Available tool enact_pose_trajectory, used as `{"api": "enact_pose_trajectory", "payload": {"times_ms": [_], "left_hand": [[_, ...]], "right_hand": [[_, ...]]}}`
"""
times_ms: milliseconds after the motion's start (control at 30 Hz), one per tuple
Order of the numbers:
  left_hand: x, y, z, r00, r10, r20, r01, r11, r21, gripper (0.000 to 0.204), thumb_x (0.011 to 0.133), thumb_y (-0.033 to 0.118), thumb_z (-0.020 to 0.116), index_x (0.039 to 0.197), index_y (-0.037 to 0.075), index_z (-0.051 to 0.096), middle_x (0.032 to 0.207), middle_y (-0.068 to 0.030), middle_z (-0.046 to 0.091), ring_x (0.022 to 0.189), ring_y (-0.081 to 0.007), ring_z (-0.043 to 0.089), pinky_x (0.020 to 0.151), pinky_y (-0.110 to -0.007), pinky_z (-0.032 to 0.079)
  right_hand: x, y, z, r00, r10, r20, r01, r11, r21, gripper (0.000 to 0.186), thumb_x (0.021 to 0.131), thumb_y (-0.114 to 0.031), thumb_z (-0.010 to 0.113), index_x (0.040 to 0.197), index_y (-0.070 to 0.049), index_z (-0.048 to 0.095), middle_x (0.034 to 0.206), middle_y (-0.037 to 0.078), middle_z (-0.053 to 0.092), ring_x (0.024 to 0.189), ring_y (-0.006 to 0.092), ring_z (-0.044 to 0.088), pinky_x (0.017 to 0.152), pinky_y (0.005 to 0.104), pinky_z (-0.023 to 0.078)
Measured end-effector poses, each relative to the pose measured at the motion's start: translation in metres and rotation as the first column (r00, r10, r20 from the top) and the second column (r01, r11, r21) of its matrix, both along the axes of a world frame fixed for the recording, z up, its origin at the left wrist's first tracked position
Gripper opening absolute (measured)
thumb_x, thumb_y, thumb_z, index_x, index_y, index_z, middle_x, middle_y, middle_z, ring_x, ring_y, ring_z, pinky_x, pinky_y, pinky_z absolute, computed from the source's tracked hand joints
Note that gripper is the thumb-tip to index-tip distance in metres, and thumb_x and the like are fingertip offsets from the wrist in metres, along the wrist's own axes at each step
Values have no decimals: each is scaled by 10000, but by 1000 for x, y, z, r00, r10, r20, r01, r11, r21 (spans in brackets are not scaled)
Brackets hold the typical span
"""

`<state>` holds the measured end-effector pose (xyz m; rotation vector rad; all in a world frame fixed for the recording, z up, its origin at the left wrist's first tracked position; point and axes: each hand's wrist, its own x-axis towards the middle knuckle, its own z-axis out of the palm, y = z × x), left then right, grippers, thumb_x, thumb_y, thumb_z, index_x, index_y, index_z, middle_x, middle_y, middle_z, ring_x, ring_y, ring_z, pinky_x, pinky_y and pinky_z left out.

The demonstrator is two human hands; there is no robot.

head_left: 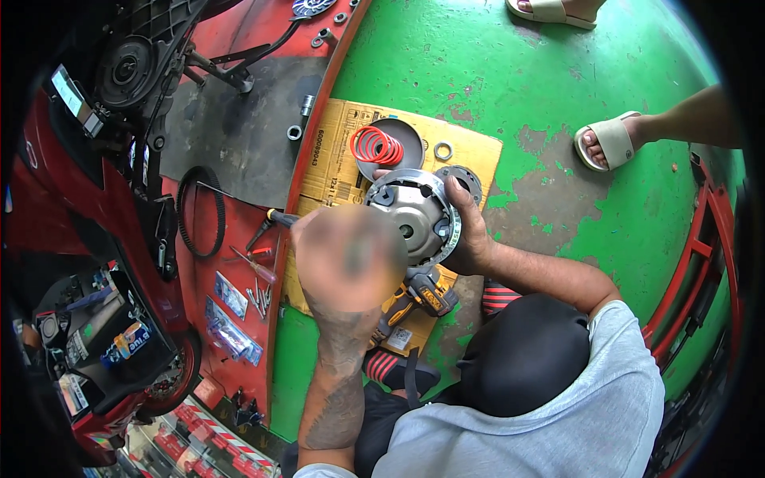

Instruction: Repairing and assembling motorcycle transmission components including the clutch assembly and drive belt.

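The clutch [413,209] sits at the centre of the frame, raised in front of the cardboard [335,131]. The right hand [468,231] is curled around its right edge, thumb on the rim, the other fingers mostly hidden behind. The left hand [348,259] is at its lower left, under a heavy blur; how far it is open, and whether it grips anything, I cannot tell.

Above the clutch, a red spring [376,146] is in a dark dish [409,140], whose lower edge is covered. A nut [443,150] lies to the right; the grey disc [462,180] below it is partly blocked by clutch and hand. Under the clutch, the drill [422,299] shows only in part. At left on the red platform [239,369] are a belt [184,211], a screwdriver [253,265] and sockets [295,132]. A scooter [60,171] fills the far left, cut off by the dark rim. At upper right, a bystander's sandalled foot [606,143] shows; the upper edge cuts off another. A rounded black shape [526,354] blocks the floor at lower right.
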<state>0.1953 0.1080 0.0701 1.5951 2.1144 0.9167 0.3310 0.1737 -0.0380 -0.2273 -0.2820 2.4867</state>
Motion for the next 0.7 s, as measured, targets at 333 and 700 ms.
{"api": "enact_pose_trajectory", "payload": {"times_ms": [333,700], "left_hand": [[-8,0,14,856,-380,-350,306,919,-248,354,755,171,844,1080,97,725,1185,-102,572,1061,-293,607,862,-395,544],[-22,1,10,938,-333,-96,299,919,-256,280,758,62,836,1002,7,710,1176,-130,574,1052,-286,647,907,-385,559]], "right_hand": [[-4,-2,-8,995,23,102,-39,988,153,862,1000,-717,349,1566,-67,317,1431,143,542,1324,231,548,1158,400,419],[-8,-5,-9,991,59,123,-75,989,129,854,1005,-703,370,1579,-78,280,1438,140,531,1320,218,547,1150,384,429]]}}
